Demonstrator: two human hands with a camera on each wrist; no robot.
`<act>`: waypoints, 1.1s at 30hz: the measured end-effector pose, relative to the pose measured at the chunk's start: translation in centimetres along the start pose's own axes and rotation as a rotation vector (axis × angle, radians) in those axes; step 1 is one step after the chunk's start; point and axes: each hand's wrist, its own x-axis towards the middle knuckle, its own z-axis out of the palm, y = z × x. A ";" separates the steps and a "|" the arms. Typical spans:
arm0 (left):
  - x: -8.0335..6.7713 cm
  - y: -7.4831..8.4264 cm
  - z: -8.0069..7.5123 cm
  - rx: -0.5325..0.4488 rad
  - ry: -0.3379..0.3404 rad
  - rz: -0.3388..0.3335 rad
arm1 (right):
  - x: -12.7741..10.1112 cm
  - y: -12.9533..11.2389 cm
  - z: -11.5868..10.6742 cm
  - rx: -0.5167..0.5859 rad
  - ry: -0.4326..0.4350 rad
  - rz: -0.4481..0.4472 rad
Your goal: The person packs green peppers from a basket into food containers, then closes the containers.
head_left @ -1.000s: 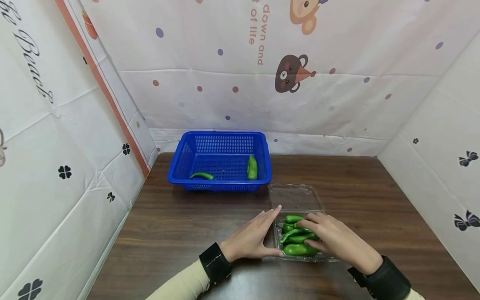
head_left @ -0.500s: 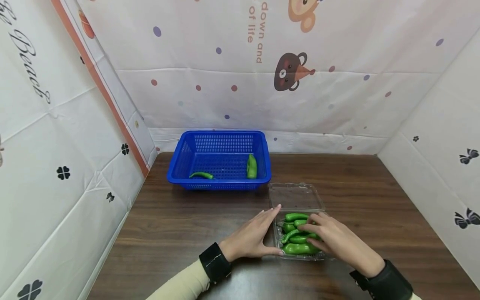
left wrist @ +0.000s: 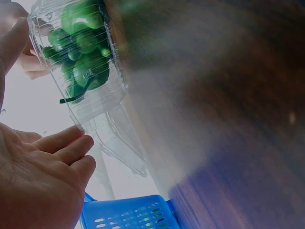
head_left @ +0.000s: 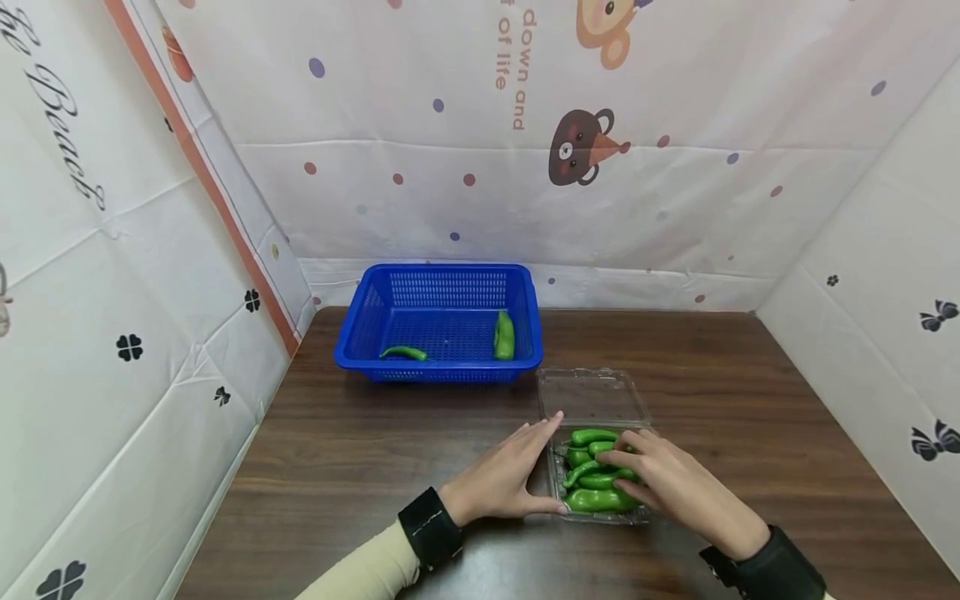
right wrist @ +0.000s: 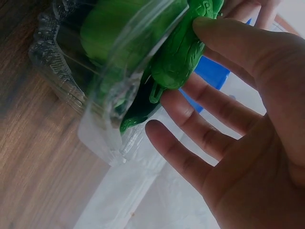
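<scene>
Several green chili peppers lie side by side in a clear plastic clamshell box, its lid folded back behind it. My left hand spans the box's left side, thumb and fingers stretched out, tips at the near and far corners. Over the right part of the box, my right hand pinches a green chili pepper between thumb and fingers. In the right wrist view this pepper sits at the box's rim, and the right fingers hide part of it in the head view.
Behind and left of the box stands a blue plastic basket with a thin curved chili and a thicker green pepper in it. The brown wooden table is enclosed by printed cloth at the back and sides.
My right hand has shifted slightly to the right over the box, and the peppers under its fingers have moved a little with it. The left hand stays at the box's left side.
</scene>
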 end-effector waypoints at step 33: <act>-0.3 -0.4 -1.8 0.095 0.197 -0.041 | 2.6 -0.3 -1.3 -0.018 0.047 0.005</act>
